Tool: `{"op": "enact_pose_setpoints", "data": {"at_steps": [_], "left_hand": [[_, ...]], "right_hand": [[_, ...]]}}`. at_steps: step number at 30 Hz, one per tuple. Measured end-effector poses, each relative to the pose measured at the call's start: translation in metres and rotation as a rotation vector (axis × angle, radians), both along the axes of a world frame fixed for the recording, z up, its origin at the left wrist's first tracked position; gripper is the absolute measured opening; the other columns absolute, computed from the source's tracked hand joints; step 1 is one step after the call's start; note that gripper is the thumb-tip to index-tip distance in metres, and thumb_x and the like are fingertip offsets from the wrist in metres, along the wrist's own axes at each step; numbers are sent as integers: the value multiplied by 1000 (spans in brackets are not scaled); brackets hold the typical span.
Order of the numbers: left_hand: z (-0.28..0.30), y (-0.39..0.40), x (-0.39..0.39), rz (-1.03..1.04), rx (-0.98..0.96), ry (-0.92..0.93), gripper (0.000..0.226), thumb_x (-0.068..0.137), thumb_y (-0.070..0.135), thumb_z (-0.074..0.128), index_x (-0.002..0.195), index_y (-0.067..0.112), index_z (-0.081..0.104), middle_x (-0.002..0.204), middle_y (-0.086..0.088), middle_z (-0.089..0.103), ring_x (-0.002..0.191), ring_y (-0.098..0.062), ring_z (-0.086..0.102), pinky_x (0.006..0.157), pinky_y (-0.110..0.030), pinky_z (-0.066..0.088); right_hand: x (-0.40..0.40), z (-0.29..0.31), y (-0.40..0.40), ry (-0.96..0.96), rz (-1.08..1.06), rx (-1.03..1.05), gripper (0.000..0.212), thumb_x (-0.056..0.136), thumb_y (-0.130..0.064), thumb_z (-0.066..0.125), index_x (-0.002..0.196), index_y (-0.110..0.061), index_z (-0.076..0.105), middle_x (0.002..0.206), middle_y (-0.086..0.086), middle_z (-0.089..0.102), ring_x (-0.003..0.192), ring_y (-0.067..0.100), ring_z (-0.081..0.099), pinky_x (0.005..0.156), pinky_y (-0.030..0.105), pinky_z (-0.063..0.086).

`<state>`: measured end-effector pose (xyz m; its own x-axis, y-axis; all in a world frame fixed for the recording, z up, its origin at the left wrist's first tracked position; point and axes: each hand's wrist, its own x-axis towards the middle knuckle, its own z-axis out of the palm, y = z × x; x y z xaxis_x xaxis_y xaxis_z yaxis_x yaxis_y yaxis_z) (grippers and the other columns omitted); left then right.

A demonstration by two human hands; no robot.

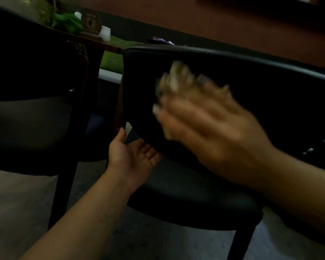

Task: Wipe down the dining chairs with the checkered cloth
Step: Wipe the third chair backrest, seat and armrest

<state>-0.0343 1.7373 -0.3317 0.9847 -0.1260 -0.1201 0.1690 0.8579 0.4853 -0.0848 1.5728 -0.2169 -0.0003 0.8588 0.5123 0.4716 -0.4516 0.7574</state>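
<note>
The right hand [210, 124] lies blurred against the back side of the near chair's backrest [261, 87], fingers spread over a bunched cloth [176, 77] that shows beyond the fingertips, high on the backrest toward its left end. The blur hides the cloth's pattern and whether the fingers curl round it or only press it flat, so the state of that grip cannot be told.

The left hand [133, 154] is palm up at the backrest's lower left corner, thumb raised beside the chair's left upright, fingers reaching under the bottom edge of the backrest and relaxed; it holds nothing that can be seen.

The near chair is dark, its seat [186, 201] below the backrest and one leg [242, 243] coming down to the pale floor [17, 203]. A second dark chair [32, 102] stands to the left, just beside the first.

Beyond the chairs stands the bench [109, 46], with a green runner [113, 61] over its near edge. Near its left end are green leaves [68, 22], a round wooden ornament [91, 23] and a small white cup [105, 33]. Further right on the bench lies a dark dish with something purplish in it [159, 40], too small to make out
</note>
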Motion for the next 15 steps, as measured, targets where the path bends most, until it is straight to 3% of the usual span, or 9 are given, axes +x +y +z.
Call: {"op": "enact_pose_setpoints", "data": {"at_steps": [3,6,9,12,15], "left_hand": [[1,2,0,-16,-5,8,79,91,66,37,121,-4,57,113,-23,69,99,-35,69,85,-46,52],[1,6,0,-35,5,4,80,91,68,36,115,-5,59,109,-24,69,96,-36,70,79,-43,57],[0,9,0,-68,21,-3,84,90,70,33,122,-4,58,114,-23,68,99,-33,70,75,-39,58],[1,8,3,-75,9,6,84,91,71,33,120,-3,60,106,-22,71,91,-32,72,69,-38,59],[1,9,8,-74,15,29,85,89,72,35,121,-4,57,111,-23,69,105,-36,67,88,-45,53]], "right_hand": [[9,-2,12,-135,-67,76,29,98,-8,49,119,5,62,127,22,58,122,37,54,108,47,38],[15,-41,3,-93,-146,-206,22,90,-12,62,104,1,72,116,18,66,112,32,62,100,44,47],[13,-55,-2,-10,-187,-397,21,88,-12,59,99,-5,75,107,12,72,107,28,65,96,40,50],[10,-28,12,33,-54,-223,18,89,-10,62,100,-3,74,106,17,71,104,32,66,101,44,45],[12,10,29,-91,-27,42,24,96,-5,51,112,3,68,119,22,64,116,37,58,105,47,39]]}}
